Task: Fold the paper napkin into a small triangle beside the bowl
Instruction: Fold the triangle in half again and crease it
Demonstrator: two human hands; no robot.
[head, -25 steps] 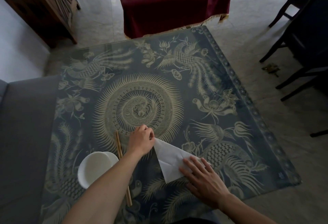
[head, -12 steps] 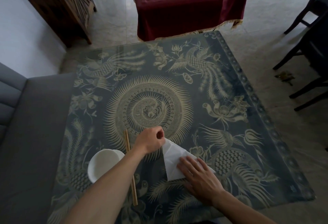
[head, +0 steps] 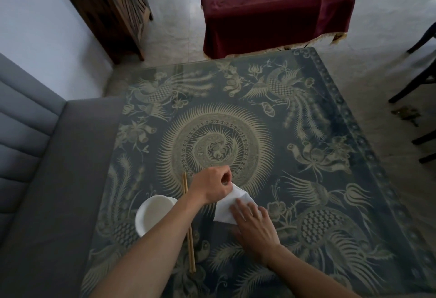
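A white paper napkin (head: 230,204) lies partly folded on the patterned table, right of the white bowl (head: 153,215). My left hand (head: 212,185) pinches the napkin's upper corner and holds it lifted off the table. My right hand (head: 253,223) lies flat with fingers spread on the napkin's lower right part and hides that part. A pair of wooden chopsticks (head: 188,222) lies between the bowl and the napkin, partly under my left forearm.
The glass-topped table (head: 306,156) has a blue and gold phoenix pattern. A grey sofa (head: 35,179) runs along its left side. Beyond the far edge stand a table under a dark red cloth (head: 271,7) and a wooden cabinet (head: 113,9). Dark chair legs (head: 417,80) stand at the right.
My left hand has carried the napkin's upper corner down and toward my right hand, so the visible napkin looks smaller. My right hand stays pressed on it. The camera view has tilted upward.
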